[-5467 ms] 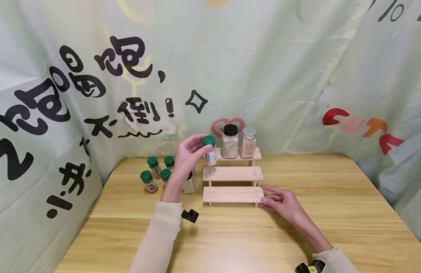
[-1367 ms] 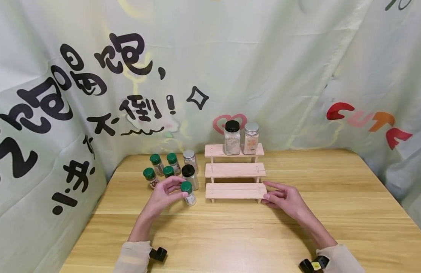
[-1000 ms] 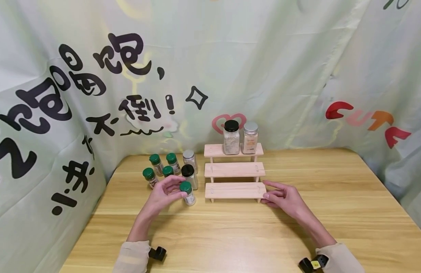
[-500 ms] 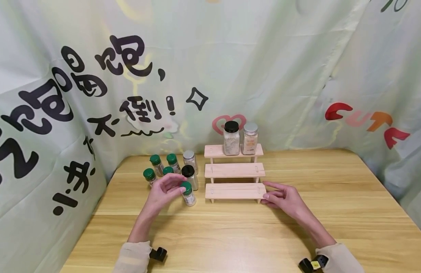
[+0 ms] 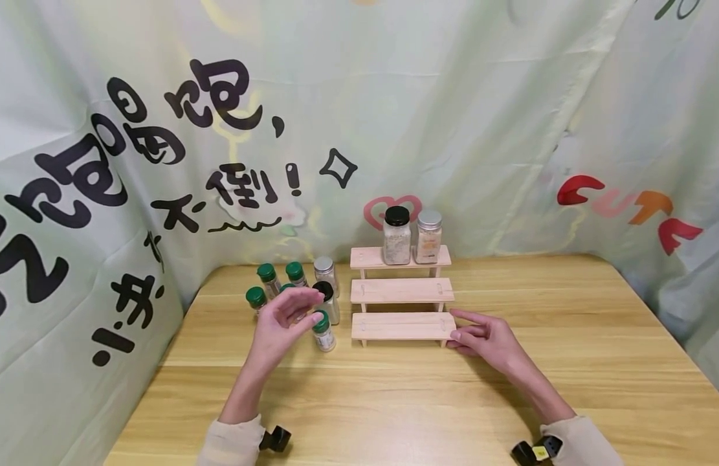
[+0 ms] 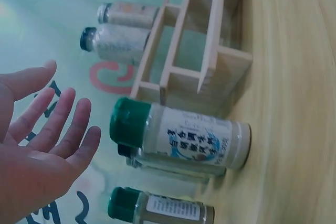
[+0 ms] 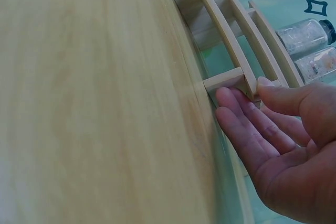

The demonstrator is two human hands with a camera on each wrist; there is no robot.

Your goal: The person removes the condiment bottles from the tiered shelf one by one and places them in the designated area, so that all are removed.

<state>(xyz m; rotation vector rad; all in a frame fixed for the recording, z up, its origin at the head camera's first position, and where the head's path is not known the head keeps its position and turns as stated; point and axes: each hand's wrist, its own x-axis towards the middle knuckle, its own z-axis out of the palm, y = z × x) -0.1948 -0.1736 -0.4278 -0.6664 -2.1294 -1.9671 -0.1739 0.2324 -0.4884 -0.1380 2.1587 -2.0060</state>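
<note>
My left hand, fingers spread, hovers behind and above a green-capped spice jar standing upright on the table. In the left wrist view a gap shows between the fingers and that jar's green cap. My right hand pinches the right end of the lowest step of a three-step wooden rack. The right wrist view has the thumb on the step's edge and the other fingers tucked below. On the top step stand a black-capped jar and a silver-capped jar.
Left of the rack several more jars stand in a cluster, with green-capped ones, a silver-capped one and a black-capped one. The left hand partly hides them. A printed curtain hangs behind the wooden table.
The left hand has brought the green-capped jar from the top step down to the table left of the rack, let go, and risen slightly. The right hand keeps its grip on the rack.
</note>
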